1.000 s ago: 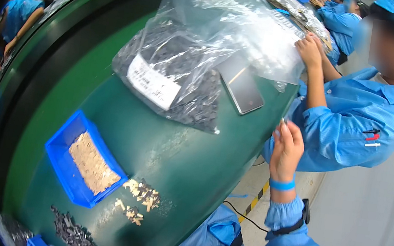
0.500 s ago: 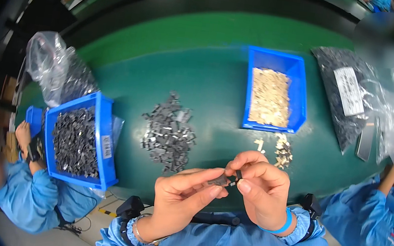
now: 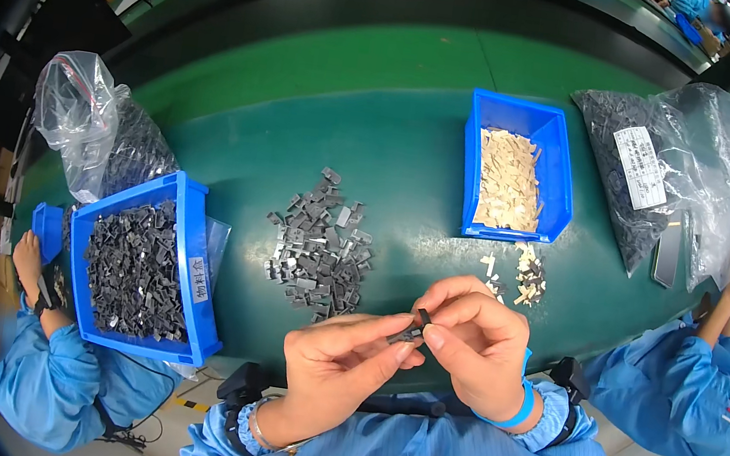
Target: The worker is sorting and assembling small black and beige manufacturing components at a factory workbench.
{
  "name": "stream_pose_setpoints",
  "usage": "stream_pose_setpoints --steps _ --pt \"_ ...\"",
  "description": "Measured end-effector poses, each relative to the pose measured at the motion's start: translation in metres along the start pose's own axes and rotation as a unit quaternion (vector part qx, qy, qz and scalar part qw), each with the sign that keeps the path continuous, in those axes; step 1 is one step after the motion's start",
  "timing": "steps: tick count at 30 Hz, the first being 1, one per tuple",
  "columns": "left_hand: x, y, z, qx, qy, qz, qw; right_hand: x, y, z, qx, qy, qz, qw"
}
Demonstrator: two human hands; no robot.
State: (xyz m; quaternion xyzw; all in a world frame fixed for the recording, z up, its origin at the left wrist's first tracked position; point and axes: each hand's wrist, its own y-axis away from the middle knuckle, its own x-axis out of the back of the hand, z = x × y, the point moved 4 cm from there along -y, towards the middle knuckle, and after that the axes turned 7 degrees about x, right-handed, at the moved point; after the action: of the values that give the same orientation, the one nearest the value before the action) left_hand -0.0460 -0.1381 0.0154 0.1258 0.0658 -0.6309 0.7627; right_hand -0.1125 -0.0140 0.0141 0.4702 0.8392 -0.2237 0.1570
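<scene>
My left hand (image 3: 339, 358) pinches a small dark grey plastic part (image 3: 407, 333) between thumb and fingers. Facing it, my right hand (image 3: 484, 341) grips a thin black strip (image 3: 423, 316) by its fingertips, held against the grey part. Whether the two are joined I cannot make out. Just beyond my hands lies a loose pile of dark grey plastic parts (image 3: 317, 254). Past my right hand sits a small heap of cream and black strips (image 3: 529, 277), with a few more cream pieces (image 3: 487, 264) beside it.
A blue bin (image 3: 203, 322) of dark grey parts stands at left, a clear bag (image 3: 76, 112) behind it. Another blue bin (image 3: 558, 184) holds cream strips. At right are a bag of dark parts (image 3: 614, 159) and a phone-like slab (image 3: 667, 254). Co-workers sit on both sides.
My right hand has shifted slightly left, bringing the black strip against the grey part. The view has turned a little; a co-worker's hand at left is slightly lower.
</scene>
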Motion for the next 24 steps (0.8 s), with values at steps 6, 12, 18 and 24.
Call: stream_pose_setpoints --steps 6,12,18,24 --pt "0.000 0.000 0.002 0.003 -0.012 -0.002 1.000 0.000 -0.001 0.000 0.000 0.040 -0.013 0.999" --pt "-0.003 -0.001 0.003 0.002 -0.016 0.000 1.000 0.002 -0.001 -0.002 0.014 0.070 -0.007 0.997" --pt "-0.006 -0.003 0.001 -0.004 -0.024 -0.002 1.000 0.008 -0.002 -0.003 0.036 0.109 -0.016 0.993" --pt "-0.009 -0.007 0.001 0.003 -0.023 -0.007 1.000 0.011 -0.003 -0.006 -0.014 0.100 0.014 0.995"
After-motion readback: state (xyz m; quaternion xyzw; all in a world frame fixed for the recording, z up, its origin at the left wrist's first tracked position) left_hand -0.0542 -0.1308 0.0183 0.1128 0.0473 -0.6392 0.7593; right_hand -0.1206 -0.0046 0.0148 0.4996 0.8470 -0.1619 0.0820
